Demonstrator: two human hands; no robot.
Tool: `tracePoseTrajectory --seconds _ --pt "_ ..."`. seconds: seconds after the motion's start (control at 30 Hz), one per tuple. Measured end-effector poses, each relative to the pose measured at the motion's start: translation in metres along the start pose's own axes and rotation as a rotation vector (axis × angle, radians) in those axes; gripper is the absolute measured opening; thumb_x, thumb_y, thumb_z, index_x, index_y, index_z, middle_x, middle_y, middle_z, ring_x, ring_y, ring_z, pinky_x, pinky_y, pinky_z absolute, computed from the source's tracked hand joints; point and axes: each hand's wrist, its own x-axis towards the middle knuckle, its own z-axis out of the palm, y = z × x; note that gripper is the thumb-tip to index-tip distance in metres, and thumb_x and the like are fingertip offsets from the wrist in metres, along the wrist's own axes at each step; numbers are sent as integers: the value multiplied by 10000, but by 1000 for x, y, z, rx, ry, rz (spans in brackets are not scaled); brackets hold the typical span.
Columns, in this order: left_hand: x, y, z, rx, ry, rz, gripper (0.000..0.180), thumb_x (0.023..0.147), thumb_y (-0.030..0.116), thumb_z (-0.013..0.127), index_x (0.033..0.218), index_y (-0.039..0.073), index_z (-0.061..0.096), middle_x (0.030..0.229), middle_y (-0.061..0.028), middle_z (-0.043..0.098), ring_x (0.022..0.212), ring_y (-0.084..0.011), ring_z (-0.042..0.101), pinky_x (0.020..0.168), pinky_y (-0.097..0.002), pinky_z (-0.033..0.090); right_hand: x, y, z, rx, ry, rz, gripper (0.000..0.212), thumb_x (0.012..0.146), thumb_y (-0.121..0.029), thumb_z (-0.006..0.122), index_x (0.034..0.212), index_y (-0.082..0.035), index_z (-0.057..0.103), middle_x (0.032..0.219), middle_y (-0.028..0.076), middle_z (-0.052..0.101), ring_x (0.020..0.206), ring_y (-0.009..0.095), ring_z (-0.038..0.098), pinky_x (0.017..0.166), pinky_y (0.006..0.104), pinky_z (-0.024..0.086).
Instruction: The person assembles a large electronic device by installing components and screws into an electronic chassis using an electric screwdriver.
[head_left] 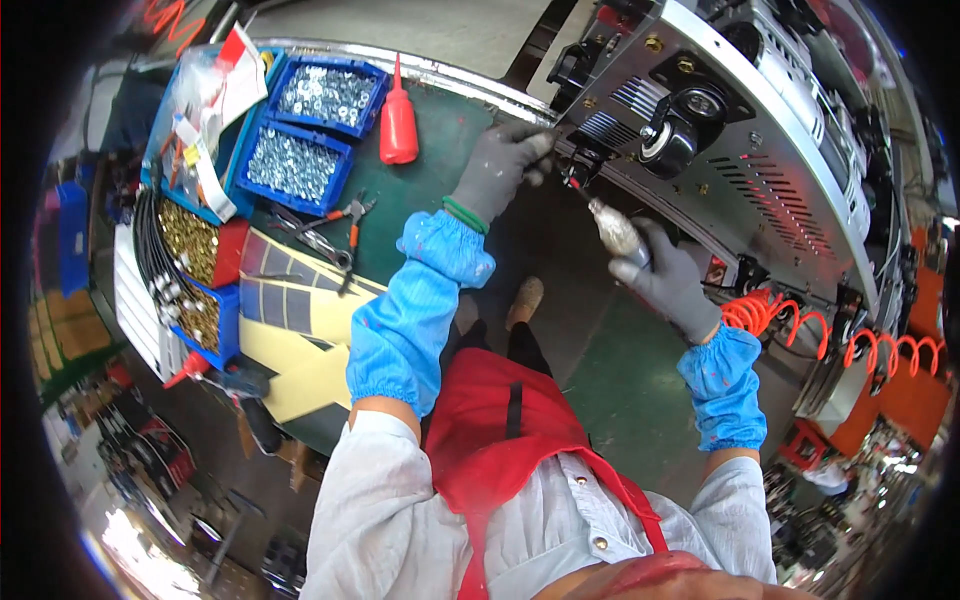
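R hand (pixel 665 285) gripping a silver driver (pixel 618 232), bit end up by a black fitting (pixel 588 160) on the edge of a metal chassis (pixel 735 135). L hand (pixel 505 168) just beside the same fitting, fingers bent; can't tell if it's pinching anything. Both gloved, gray. Chassis sits tilted, upper R, w/ a black caster (pixel 668 148) on its near panel. Orange coiled hose (pixel 765 315) runs R of the R hand. L of the L hand, on green counter (pixel 445 115): red bottle (pixel 398 130), then blue bins (pixel 343 180) w/ silver hardware, orange-handled pliers (pixel 353 222), yellow sheets (pixel 285 345) nearer the person.
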Motion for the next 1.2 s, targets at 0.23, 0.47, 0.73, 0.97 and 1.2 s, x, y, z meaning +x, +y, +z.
tracePoseTrajectory --seconds 0.23,0.47,0.73,0.97,1.2 --pt "27 45 8 -12 200 428 280 907 154 655 1118 -29 643 855 -78 678 719 -127 646 675 -245 545 55 -19 -14 -406 296 -199 594 803 -444 746 1190 -44 539 918 198 672 811 369 674 673 439 529" --pt "53 1 2 95 400 226 233 911 101 641 1096 -42 649 851 -106 689 695 -139 662 654 -257 562 78 -16 13 -418 107 88 605 828 -562 645 1168 -72 546 1002 216 678 946 446 627 806 509 470" --pt "36 39 13 -69 343 452 196 909 99 644 1033 -51 664 837 -106 684 680 -137 662 624 -259 568 75 -31 -5 -161 229 -41 598 814 -561 663 1119 -53 587 992 192 691 947 412 646 825 486 477" --pt "60 6 6 -26 443 299 195 880 75 659 1016 -64 668 783 -101 680 632 -143 652 573 -269 551 83 -20 11 -507 104 205 634 804 -581 655 1125 -40 573 1082 234 659 1000 424 626 845 496 480" --pt "81 0 -7 66 594 508 233 861 77 681 1044 -66 663 806 -106 688 646 -143 654 590 -265 555 83 -56 -1 -323 181 96 525 819 -493 692 1038 -18 646 943 213 690 947 407 645 803 454 489"
